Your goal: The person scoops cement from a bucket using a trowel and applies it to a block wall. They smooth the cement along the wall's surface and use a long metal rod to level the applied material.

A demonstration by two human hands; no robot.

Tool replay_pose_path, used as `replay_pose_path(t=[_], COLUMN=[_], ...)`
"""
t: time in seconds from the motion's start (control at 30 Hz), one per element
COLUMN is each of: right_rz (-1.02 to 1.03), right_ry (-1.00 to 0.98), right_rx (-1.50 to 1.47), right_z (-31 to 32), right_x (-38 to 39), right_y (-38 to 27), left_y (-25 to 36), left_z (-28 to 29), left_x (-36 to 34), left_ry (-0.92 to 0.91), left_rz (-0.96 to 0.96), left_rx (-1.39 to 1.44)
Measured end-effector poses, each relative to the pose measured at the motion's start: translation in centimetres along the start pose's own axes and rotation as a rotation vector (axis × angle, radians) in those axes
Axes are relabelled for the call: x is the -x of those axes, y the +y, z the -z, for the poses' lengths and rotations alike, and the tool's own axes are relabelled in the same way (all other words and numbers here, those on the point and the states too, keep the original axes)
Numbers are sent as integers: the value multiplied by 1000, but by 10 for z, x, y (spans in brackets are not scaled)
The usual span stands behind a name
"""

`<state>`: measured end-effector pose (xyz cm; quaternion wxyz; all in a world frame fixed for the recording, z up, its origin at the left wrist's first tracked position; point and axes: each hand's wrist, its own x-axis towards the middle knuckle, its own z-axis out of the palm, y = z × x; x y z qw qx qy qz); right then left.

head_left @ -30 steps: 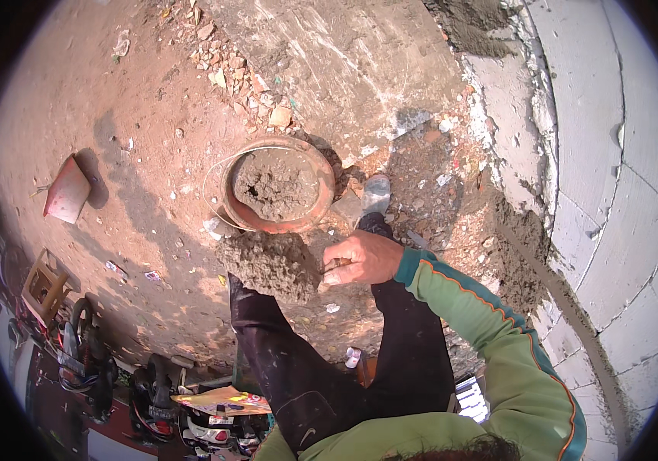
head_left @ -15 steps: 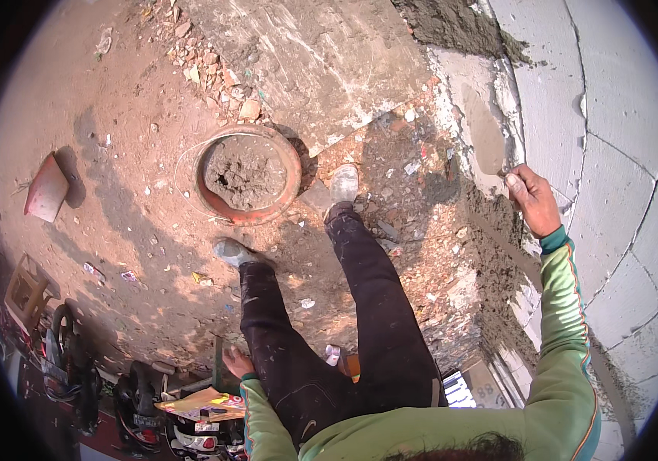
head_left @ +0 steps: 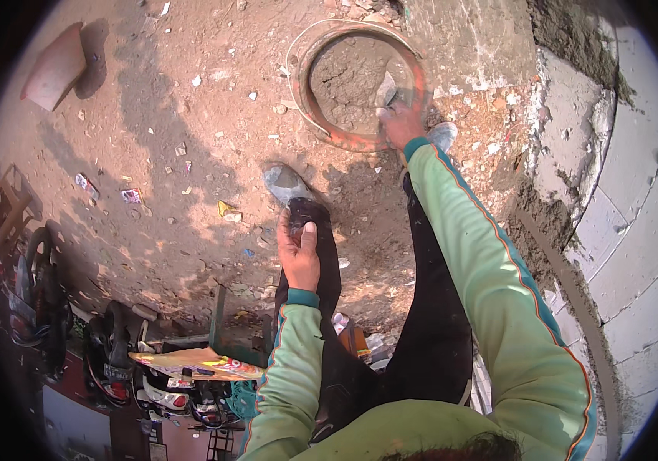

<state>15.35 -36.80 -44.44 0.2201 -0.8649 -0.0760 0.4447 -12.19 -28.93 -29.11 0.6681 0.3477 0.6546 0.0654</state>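
Note:
My right hand (head_left: 402, 124) is closed around a trowel at the near right rim of a round reddish tub (head_left: 419, 84). The trowel's grey blade (head_left: 386, 89) stands over the wet mortar (head_left: 348, 73) inside, its handle hidden in my grip. Above my left knee, my left hand (head_left: 299, 253) hangs with thumb and fingers apart, holding nothing. A thin pale hoop, seemingly the tub's handle, curves around the tub's left side.
At right rises a wall of pale grey blocks (head_left: 636, 223), with mortar patches (head_left: 548, 230) along its base. A broken reddish basin piece (head_left: 56, 69) lies far left. Parked motorcycles (head_left: 110, 357) stand lower left. Rubble and litter dot the dirt ground.
My right hand has come away from the wall, leftward to the tub, bringing the trowel over the mortar. My left hand has risen from beside my thigh to above the knee. The view has shifted.

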Motion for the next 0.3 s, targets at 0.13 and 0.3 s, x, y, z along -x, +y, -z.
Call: replay_pose_path(t=[0.13, 0.3], right_rz=[-120, -128], right_ry=[-7, 143], right_rx=[-51, 279], right_z=[23, 68], right_x=[43, 41], right_y=[40, 25], left_y=[15, 10], left_z=[27, 77], left_x=[-4, -16], left_ry=[61, 248], left_rz=[-166, -41], left_rx=[22, 79])
